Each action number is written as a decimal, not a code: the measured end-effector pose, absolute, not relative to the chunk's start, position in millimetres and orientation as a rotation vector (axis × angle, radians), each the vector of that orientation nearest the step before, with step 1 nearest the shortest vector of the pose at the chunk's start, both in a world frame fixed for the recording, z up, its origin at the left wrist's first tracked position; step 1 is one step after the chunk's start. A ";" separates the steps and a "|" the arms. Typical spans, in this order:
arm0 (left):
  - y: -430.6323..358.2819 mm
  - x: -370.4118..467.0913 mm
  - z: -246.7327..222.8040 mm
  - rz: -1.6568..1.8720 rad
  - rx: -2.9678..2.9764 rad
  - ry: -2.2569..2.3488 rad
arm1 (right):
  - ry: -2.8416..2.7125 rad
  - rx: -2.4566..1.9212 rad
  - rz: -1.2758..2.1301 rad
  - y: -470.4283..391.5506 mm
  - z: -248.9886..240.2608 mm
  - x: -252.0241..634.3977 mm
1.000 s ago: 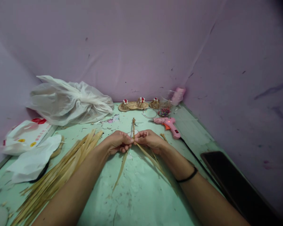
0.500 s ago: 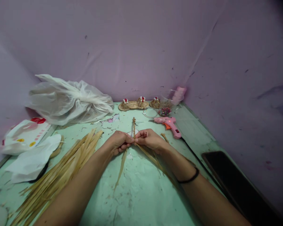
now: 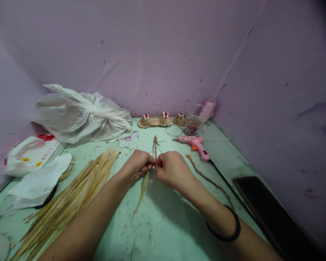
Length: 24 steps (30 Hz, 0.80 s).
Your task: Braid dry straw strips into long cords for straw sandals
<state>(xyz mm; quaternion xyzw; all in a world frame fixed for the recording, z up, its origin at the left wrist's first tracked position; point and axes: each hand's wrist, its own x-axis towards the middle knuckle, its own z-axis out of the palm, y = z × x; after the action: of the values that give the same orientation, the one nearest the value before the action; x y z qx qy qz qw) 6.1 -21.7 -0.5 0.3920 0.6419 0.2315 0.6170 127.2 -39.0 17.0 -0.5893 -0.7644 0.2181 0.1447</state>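
Observation:
Both hands meet at the lower end of a thin braided straw cord [image 3: 155, 145], whose upper end points away from me to the back. My left hand [image 3: 139, 165] is closed, thumb and finger pinching the cord. Close against it, my right hand [image 3: 172, 169] pinches at the same spot, its back turned up, so the fingertips are partly hidden. A loose dried leaf strip [image 3: 142, 192] trails down below my left hand. Left of that arm lies a bundle of dried leaf strips [image 3: 81, 197]. Another braided cord [image 3: 206, 176] lies right of my right hand.
A pink glue gun [image 3: 194, 145] with a black cable lies to the right, near a dark flat slab [image 3: 271, 214]. Along the back are woven straw slippers [image 3: 154, 122], a wire ring [image 3: 174, 130] and beads [image 3: 191, 129]. A translucent bag [image 3: 84, 116] fills the back left.
My right hand has rolled over so its back faces up, and its wrist has lifted. The strips that hung beneath it no longer show, while the cord on the right is more visible.

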 end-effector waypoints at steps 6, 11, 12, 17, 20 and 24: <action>-17.9 -3.6 -2.9 0.632 0.945 1.308 | -2.359 -1.764 0.468 -53.6 23.3 112.7; -16.4 -8.3 -2.7 0.601 1.006 1.285 | -2.239 -1.625 0.676 -42.0 23.7 128.2; -16.1 -9.1 -2.7 0.592 1.014 1.270 | -2.135 -1.602 0.741 -36.7 23.6 133.5; -14.0 -13.7 -5.5 0.532 1.045 1.233 | -1.411 -1.559 1.435 -18.3 15.7 142.7; -12.6 -15.8 -7.4 0.517 1.072 1.217 | -1.160 -1.440 1.881 -21.0 7.2 132.9; -14.0 -13.9 -2.4 0.511 1.111 1.275 | -1.204 -1.434 1.783 -24.5 -5.5 123.8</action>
<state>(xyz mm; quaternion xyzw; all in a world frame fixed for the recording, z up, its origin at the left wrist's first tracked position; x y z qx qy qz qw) -13.9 -14.0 -2.4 0.4858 0.5580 0.2237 0.6345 123.8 -24.5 -5.5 -0.5333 -0.4478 0.6631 0.2747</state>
